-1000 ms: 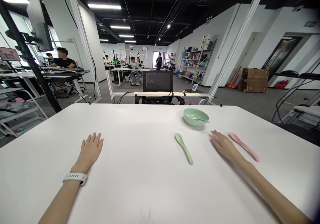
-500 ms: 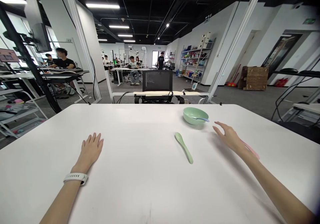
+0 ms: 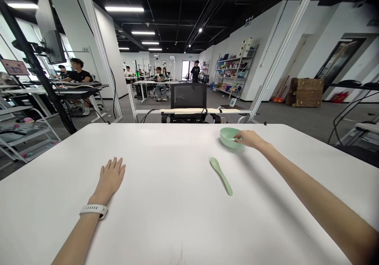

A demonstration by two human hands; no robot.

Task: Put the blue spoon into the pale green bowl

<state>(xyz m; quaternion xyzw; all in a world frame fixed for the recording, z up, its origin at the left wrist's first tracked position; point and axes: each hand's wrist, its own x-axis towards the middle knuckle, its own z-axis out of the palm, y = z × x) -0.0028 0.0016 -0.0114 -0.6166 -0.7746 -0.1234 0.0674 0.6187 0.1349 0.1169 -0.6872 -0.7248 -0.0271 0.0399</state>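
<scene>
A light green bowl (image 3: 226, 140) stands toward the far right of the white table (image 3: 154, 202). My right hand (image 3: 251, 139) reaches over its right rim, fingertips pinched together on the light blue spoon (image 3: 233, 140) inside; most of this spoon is hidden behind the fingers. Nearer to me, a green spoon (image 3: 221, 176) rests on the tabletop, its bowl end pointing away. On the left side, my left hand (image 3: 110, 178) lies flat, palm down and fingers spread, holding nothing. A white band circles the left wrist.
Past the table's far edge stand a black mesh chair (image 3: 188, 96) and a metal frame with a crossbar. A cart (image 3: 28, 138) is at the left. Several people sit or stand farther back, near shelves (image 3: 233, 73).
My right hand has moved left and away from me, from beside the bowl to the spoon inside it. The pink item by my right wrist is now out of sight. My left hand stays put.
</scene>
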